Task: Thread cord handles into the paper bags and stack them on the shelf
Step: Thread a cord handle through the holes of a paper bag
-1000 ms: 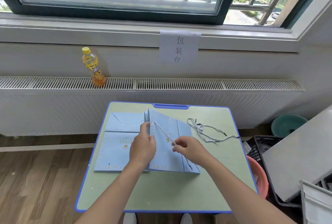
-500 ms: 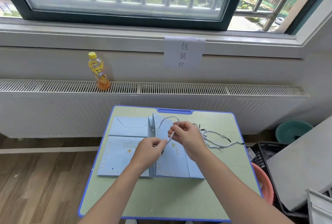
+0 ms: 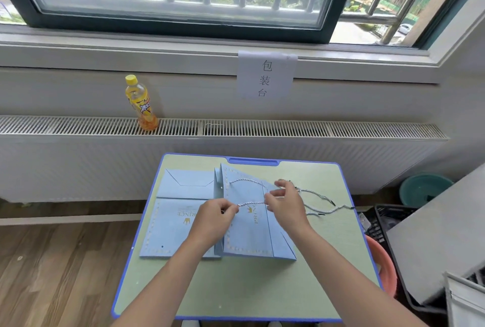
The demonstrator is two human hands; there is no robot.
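- I am looking down at a small blue-rimmed desk [image 3: 338, 274] with two flat pale-blue paper bags on it: one bag [image 3: 173, 221] lying toward the left edge, the bag being threaded [image 3: 252, 232] at the middle, its top flap standing up toward the far edge.
- My left hand [image 3: 214, 217] is pinching one end of the striped cord [image 3: 252, 204] over the middle of that bag; my right hand [image 3: 284, 202] is gripping the same cord just to the right.
- The held stretch is running left to right between the hands, then looping up and back to a hole [image 3: 230, 182] near the bag's far left corner. That hole lies beyond the left hand, which is the nearer of the two.
- Spare cords [image 3: 319, 204] are lying loose near the right edge, just past my right hand.
- Compared with half a second ago, the hands are sitting further apart, and the cord between them is now pulled straighter and longer; the loop to the hole is lying flatter.
- I judge the free end's second hole is the next target; I cannot make it out.
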